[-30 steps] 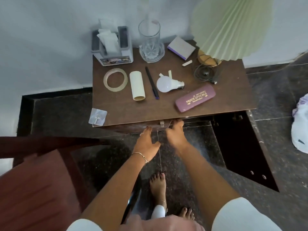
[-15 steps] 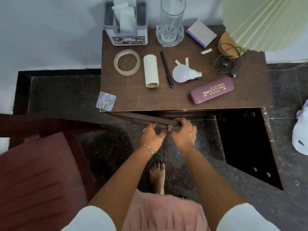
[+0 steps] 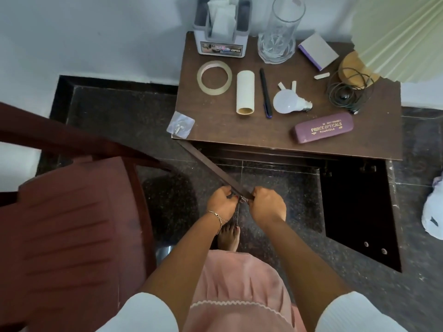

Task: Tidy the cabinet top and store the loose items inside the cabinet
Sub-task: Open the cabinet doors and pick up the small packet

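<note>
Both hands clasp the top edge of the cabinet's left door at its free end, the end nearest the person. The left hand curls its fingers over the edge from the left. The right hand wraps the same edge from the right, knuckles up. A small metal catch shows between them. The forearms reach forward and down from white sleeves, and the hands are close together.

A second ago this door lay almost shut against the cabinet front. Half a second ago it stood slightly open. Now it swings far out toward the person, angled from its hinge at the near left corner. The right door stands wide open on the right. With both doors open, the inside is probably reachable and storing can begin. The cabinet top hides the shelves from this view.

The loose items are untouched on the cabinet top. From left to right lie a tape ring, a cardboard tube, a pen and a light bulb. A glasses case lies near the front right, and a stick-on hook overhangs the near left corner. Along the far edge stand a tissue holder, a glass vase and a small block. A lamp with a coiled cord stands at the far right. A red-brown chair stands near left.
</note>
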The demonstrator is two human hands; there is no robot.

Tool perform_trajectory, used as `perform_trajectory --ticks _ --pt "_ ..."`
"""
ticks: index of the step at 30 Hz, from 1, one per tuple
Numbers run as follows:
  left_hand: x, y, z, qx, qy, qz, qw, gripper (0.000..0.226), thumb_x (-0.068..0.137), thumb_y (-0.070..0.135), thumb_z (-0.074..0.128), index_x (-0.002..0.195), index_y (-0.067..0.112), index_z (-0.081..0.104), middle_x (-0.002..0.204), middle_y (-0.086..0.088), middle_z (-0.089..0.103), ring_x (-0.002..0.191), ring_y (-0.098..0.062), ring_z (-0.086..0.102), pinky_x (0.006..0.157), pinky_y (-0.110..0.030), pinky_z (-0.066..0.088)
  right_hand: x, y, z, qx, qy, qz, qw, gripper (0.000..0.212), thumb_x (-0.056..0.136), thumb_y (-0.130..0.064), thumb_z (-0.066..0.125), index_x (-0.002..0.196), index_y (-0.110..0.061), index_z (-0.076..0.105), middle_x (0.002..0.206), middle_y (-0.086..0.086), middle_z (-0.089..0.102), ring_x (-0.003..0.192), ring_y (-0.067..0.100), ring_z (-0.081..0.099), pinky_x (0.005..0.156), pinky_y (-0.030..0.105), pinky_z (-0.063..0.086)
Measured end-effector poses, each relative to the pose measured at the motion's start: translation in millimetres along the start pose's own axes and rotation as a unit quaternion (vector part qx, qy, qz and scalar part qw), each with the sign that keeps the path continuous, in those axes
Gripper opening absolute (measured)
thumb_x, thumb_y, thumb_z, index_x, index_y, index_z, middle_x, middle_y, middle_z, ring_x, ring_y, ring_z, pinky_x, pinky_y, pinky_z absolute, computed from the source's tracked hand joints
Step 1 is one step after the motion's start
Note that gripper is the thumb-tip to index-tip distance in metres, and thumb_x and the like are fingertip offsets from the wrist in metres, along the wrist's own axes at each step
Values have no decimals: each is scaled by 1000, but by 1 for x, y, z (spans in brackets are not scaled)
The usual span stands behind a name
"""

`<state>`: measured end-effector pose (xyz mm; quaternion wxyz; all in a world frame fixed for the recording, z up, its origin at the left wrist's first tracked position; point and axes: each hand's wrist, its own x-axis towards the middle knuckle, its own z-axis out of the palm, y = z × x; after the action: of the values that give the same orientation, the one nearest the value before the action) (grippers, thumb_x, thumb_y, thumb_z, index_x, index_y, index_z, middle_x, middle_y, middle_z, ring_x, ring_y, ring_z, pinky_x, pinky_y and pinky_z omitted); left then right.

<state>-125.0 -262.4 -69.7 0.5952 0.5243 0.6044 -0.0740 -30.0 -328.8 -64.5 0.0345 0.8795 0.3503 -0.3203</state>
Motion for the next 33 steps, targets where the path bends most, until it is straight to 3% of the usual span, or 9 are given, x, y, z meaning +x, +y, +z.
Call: perform_trajectory --ticks 5,9,12,15,19,23,25,29,33 --pt "-5 -20 -11 -13 26 -28 999 26 91 10 56 115 9 66 111 -11 69 107 -28 62 95 -34 49 -9 -15 5 -70 -53 -37 995 16 89 -12 60 105 -10 64 104 13 68 98 31 65 71 34 51" --pt "-7 -30 -19 -4 44 -39 998 19 87 12 58 98 12 74 86 -15 73 83 -32 67 70 -28 47 -14 -30 11 -102 -94 -73 988 23 87 -5 58 110 -7 63 110 15 66 104 32 63 78 37 53" --pt "-8 -38 -26 14 65 -46 997 14 83 18 62 87 16 76 76 -11 72 56 -15 58 62 -24 47 -19 -39 17 -100 -121 -79 985 26 88 -7 58 113 -7 62 114 15 65 109 32 62 83 37 53" --pt "-9 -45 -36 -1 104 -59 993 16 80 20 69 95 15 75 65 6 67 62 -11 60 72 -26 54 -21 -48 24 -75 -140 -79 984 26 87 -7 58 113 -5 60 115 16 64 109 32 61 84 36 52" --pt "-7 -56 -49 -18 109 -61 992 29 80 16 72 108 9 70 98 -7 74 91 -18 68 90 -30 53 -22 -62 36 -16 -179 -87 980 27 87 -23 62 105 -3 63 110 18 67 104 34 63 79 36 52" --pt "-7 -70 -67 23 138 -54 989 33 81 15 71 113 11 66 102 -6 72 96 -18 66 85 -20 45 -23 -76 50 45 -226 -103 968 33 85 -33 65 98 -3 64 103 19 67 97 34 64 69 32 45" --pt "-8 -75 -74 47 142 -40 988 33 80 13 70 112 13 67 103 -5 72 97 -18 66 87 -21 47 -25 -82 56 72 -227 -109 965 35 83 -33 67 105 -7 61 106 17 67 100 34 63 73 33 46" --pt "-9 -77 -85 69 153 -22 986 35 79 8 66 114 14 66 108 -4 71 103 -18 65 90 -22 46 -31 -95 64 109 -230 -126 959 75 84 -26 64 147 -22 25 117 17 64 107 36 61 87 39 51" --pt "-14 -79 -95 101 145 -12 984 40 84 7 55 123 16 60 113 -9 68 105 -25 63 93 -31 50 -42 -112 69 135 -270 -146 942 102 84 -16 63 152 -30 -11 111 16 67 99 31 65 84 37 52"
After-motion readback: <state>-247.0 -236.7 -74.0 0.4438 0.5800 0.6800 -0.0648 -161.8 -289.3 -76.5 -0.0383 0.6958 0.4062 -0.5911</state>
